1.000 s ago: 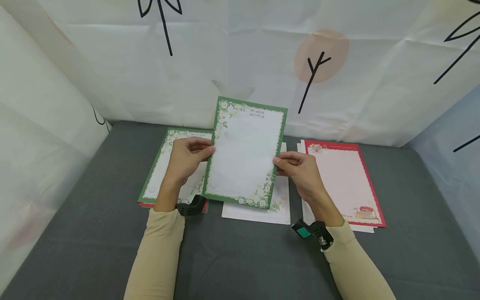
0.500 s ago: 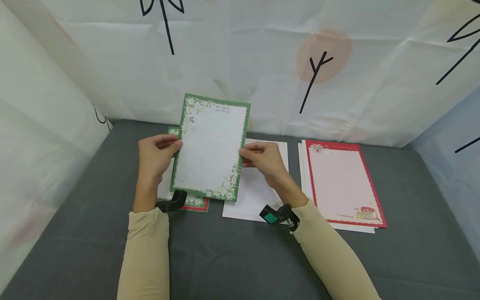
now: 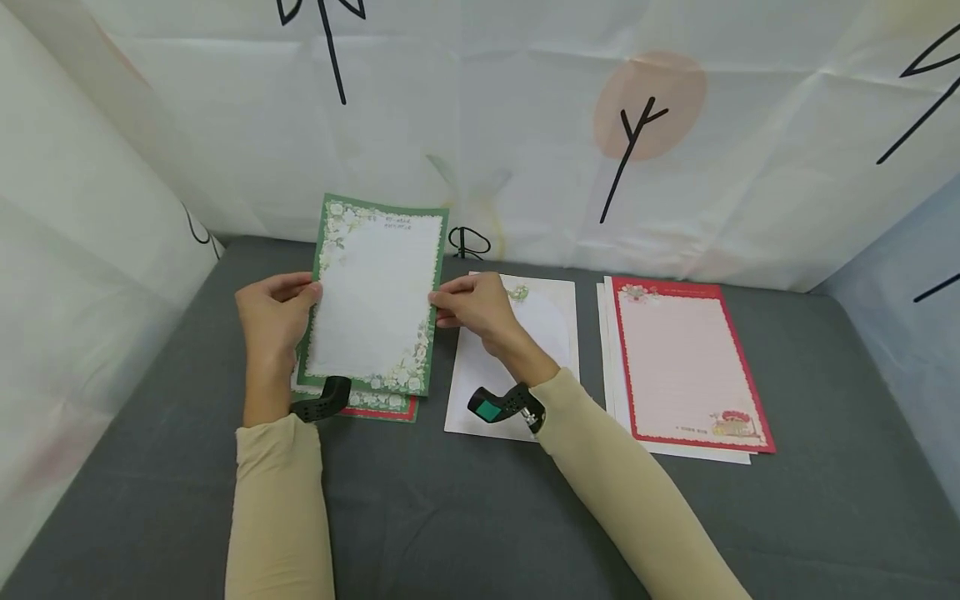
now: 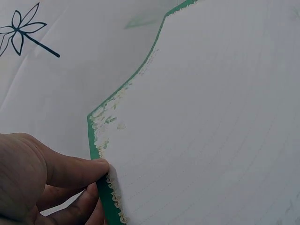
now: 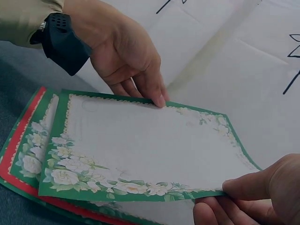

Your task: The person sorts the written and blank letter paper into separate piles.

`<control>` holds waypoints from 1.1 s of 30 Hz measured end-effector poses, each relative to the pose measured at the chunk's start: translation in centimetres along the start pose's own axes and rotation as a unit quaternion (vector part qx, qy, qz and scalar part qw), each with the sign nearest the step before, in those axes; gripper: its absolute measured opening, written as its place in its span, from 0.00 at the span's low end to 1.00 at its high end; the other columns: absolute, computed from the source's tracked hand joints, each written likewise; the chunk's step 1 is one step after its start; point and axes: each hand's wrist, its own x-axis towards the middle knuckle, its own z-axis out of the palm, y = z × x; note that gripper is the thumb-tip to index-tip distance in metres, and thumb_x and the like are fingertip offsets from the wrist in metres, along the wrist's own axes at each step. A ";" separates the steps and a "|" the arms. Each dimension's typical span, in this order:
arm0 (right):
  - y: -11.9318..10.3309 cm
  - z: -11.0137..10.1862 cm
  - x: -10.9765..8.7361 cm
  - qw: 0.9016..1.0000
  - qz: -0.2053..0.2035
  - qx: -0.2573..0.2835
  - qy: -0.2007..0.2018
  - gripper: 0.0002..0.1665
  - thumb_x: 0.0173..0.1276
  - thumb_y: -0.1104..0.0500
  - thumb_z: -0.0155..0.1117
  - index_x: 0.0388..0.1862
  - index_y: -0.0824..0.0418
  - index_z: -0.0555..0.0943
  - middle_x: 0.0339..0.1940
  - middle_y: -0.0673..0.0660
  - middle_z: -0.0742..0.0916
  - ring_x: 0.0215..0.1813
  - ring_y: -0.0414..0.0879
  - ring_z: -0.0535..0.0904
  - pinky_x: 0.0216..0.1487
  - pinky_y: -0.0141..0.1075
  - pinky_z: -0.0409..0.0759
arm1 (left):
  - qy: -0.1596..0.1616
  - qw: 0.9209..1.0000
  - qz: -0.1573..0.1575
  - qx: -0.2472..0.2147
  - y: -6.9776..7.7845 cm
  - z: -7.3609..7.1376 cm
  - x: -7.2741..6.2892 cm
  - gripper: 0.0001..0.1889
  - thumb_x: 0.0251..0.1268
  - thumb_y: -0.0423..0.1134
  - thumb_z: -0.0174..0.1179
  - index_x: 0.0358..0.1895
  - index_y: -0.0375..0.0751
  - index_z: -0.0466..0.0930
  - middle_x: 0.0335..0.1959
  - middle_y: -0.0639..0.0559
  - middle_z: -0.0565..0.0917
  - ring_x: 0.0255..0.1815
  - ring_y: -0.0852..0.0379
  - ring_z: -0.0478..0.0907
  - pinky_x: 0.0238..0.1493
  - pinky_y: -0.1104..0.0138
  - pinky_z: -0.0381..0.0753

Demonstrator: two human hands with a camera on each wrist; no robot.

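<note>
A sheet of green-bordered letter paper (image 3: 375, 300) with white flowers in its corners is held up over the left pile. My left hand (image 3: 276, 321) pinches its left edge between thumb and fingers, and in the left wrist view the thumb (image 4: 89, 171) lies on the green border. On the opposite edge my right hand (image 3: 480, 308) pinches the same sheet. Beneath it, the left pile (image 3: 382, 413) shows green and red borders and is mostly hidden. In the right wrist view the sheet (image 5: 126, 145) bends slightly between both hands, its near end close above the pile.
White paper with a faint green floral print (image 3: 551, 333) lies in the middle, partly under my right forearm. To the right is a pile topped by a red-bordered sheet (image 3: 690, 367). A grey cloth (image 3: 420, 517) covers the table; a printed white curtain (image 3: 525, 125) hangs behind.
Both hands have carried the green-bordered sheet leftward from over the middle paper to over the left pile. More of the middle white paper shows now.
</note>
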 end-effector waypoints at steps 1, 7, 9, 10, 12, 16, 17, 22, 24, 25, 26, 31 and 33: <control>0.0 0.2 0.1 1.000 0.004 -0.001 -0.002 0.11 0.70 0.67 0.68 0.46 0.75 0.85 0.36 0.63 0.88 0.27 0.44 0.85 0.40 0.39 0.87 | 0.006 1.000 -0.004 0.003 0.0 -0.1 0.1 0.16 0.71 0.34 0.63 0.58 0.32 0.84 0.36 0.56 0.80 0.40 0.67 0.74 0.43 0.70 0.75; 0.3 1.5 0.7 1.000 0.013 -0.007 -0.003 0.11 0.69 0.67 0.69 0.45 0.75 0.86 0.36 0.64 0.89 0.26 0.44 0.85 0.42 0.43 0.87 | 0.036 0.999 -0.026 0.025 -0.5 -0.3 0.6 0.16 0.71 0.33 0.63 0.58 0.34 0.84 0.40 0.53 0.82 0.38 0.66 0.74 0.39 0.69 0.74; 0.5 2.0 0.8 1.000 0.014 -0.015 0.001 0.10 0.69 0.67 0.70 0.44 0.74 0.86 0.36 0.64 0.89 0.27 0.45 0.86 0.42 0.44 0.87 | 0.041 0.998 -0.035 0.032 -0.7 -0.3 0.7 0.16 0.71 0.33 0.62 0.59 0.34 0.84 0.39 0.55 0.81 0.38 0.65 0.74 0.39 0.68 0.73; 0.6 2.2 0.8 1.000 0.015 -0.023 0.003 0.10 0.69 0.66 0.70 0.44 0.74 0.87 0.35 0.63 0.89 0.27 0.45 0.86 0.42 0.44 0.87 | 0.042 0.998 -0.039 0.036 -0.7 -0.3 0.7 0.16 0.71 0.33 0.62 0.59 0.35 0.84 0.38 0.56 0.80 0.39 0.65 0.74 0.40 0.69 0.73; 0.9 2.6 0.9 0.999 0.015 -0.038 0.011 0.09 0.69 0.66 0.70 0.42 0.73 0.87 0.34 0.63 0.90 0.27 0.46 0.87 0.41 0.44 0.87 | 0.040 0.997 -0.043 0.045 -0.9 -0.3 0.7 0.17 0.71 0.33 0.62 0.60 0.35 0.83 0.38 0.57 0.78 0.41 0.65 0.73 0.41 0.69 0.73; 1.4 3.2 1.0 0.996 0.012 -0.079 0.028 0.08 0.69 0.64 0.70 0.40 0.71 0.88 0.30 0.62 0.90 0.27 0.49 0.88 0.37 0.42 0.87 | 0.037 0.997 -0.044 0.054 -1.2 -0.2 0.8 0.17 0.71 0.33 0.62 0.60 0.35 0.83 0.41 0.54 0.78 0.44 0.62 0.72 0.42 0.68 0.72; 1.4 3.2 1.1 0.996 0.011 -0.087 0.031 0.08 0.69 0.64 0.70 0.40 0.71 0.88 0.29 0.62 0.89 0.27 0.50 0.88 0.36 0.42 0.87 | 0.037 0.997 -0.044 0.057 -1.3 -0.2 0.8 0.17 0.71 0.33 0.61 0.61 0.35 0.83 0.42 0.53 0.79 0.45 0.61 0.72 0.41 0.68 0.72; 1.7 3.4 1.3 0.992 0.017 -0.125 0.024 0.08 0.71 0.64 0.68 0.39 0.70 0.88 0.28 0.62 0.89 0.30 0.52 0.88 0.34 0.39 0.87 | 0.036 0.996 -0.048 0.072 -1.8 0.0 1.1 0.18 0.71 0.32 0.60 0.61 0.36 0.83 0.44 0.51 0.80 0.52 0.55 0.73 0.42 0.67 0.71; 1.7 3.3 1.3 0.990 0.019 -0.138 0.016 0.09 0.71 0.63 0.67 0.40 0.70 0.88 0.28 0.62 0.89 0.31 0.52 0.89 0.35 0.38 0.87 | 0.036 0.995 -0.051 0.076 -2.0 0.1 1.1 0.18 0.71 0.32 0.60 0.61 0.36 0.83 0.45 0.51 0.80 0.52 0.54 0.73 0.42 0.66 0.71; 1.7 3.2 1.3 0.990 0.019 -0.142 0.012 0.09 0.71 0.63 0.67 0.40 0.71 0.88 0.28 0.62 0.89 0.31 0.52 0.89 0.35 0.38 0.87 | 0.037 0.995 -0.051 0.078 -2.1 0.1 1.2 0.18 0.70 0.32 0.60 0.61 0.36 0.83 0.44 0.51 0.80 0.51 0.54 0.74 0.42 0.66 0.71; 1.7 3.2 1.3 0.989 0.020 -0.146 0.010 0.09 0.71 0.64 0.67 0.40 0.71 0.87 0.28 0.62 0.89 0.31 0.52 0.89 0.35 0.37 0.87 | 0.038 0.995 -0.052 0.079 -2.2 0.2 1.3 0.18 0.70 0.32 0.60 0.61 0.36 0.83 0.44 0.51 0.79 0.50 0.54 0.74 0.42 0.66 0.71; 1.7 3.0 1.2 0.987 0.018 -0.159 -0.003 0.09 0.71 0.64 0.67 0.41 0.71 0.87 0.28 0.62 0.89 0.31 0.52 0.88 0.36 0.37 0.87 | 0.039 0.994 -0.055 0.084 -2.6 0.3 1.4 0.18 0.69 0.31 0.60 0.60 0.35 0.84 0.43 0.49 0.80 0.49 0.54 0.74 0.40 0.66 0.71; 1.7 2.9 1.2 0.986 0.019 -0.166 -0.009 0.09 0.70 0.64 0.67 0.41 0.72 0.87 0.29 0.63 0.89 0.31 0.52 0.88 0.36 0.37 0.86 | 0.038 0.994 -0.053 0.086 -2.8 0.3 1.5 0.18 0.68 0.31 0.61 0.59 0.35 0.84 0.43 0.48 0.81 0.50 0.53 0.74 0.41 0.66 0.71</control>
